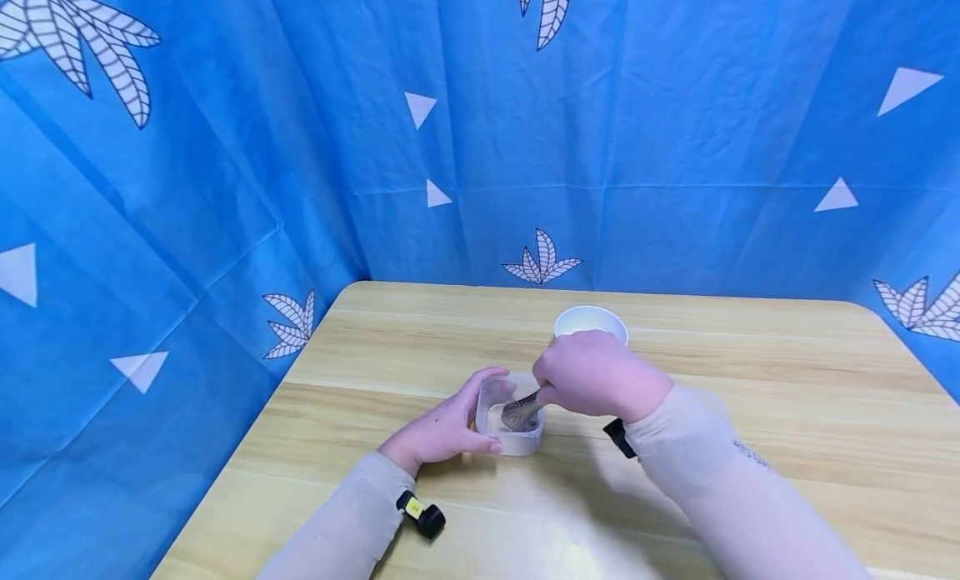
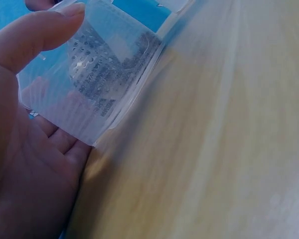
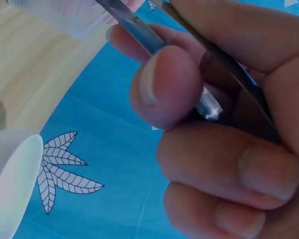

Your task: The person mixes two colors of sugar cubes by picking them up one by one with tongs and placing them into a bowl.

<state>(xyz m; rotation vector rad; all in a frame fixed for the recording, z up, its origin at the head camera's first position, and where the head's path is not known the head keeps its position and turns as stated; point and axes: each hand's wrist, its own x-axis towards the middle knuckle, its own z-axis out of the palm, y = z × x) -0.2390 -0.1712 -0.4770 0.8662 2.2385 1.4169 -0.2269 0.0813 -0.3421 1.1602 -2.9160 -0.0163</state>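
Observation:
A clear plastic container (image 1: 538, 443) stands on the table in front of me. My left hand (image 1: 444, 430) grips it from the left, with the thumb along the near side and fingers behind. My right hand (image 1: 596, 376) holds metal tongs (image 1: 521, 412) from above. Their perforated end is down inside the container, tilted to the left. Through the container wall in the left wrist view, the holes of the tongs (image 2: 92, 62) show near some small dark bits (image 2: 145, 46). The right wrist view shows both tong arms (image 3: 134, 26) between my fingers.
A white bowl (image 1: 591, 317) sits behind my right hand, partly covered by it. Wood-grain table (image 1: 405, 330) runs beneath everything. A blue patterned cloth (image 1: 480, 147) hangs behind and to the left.

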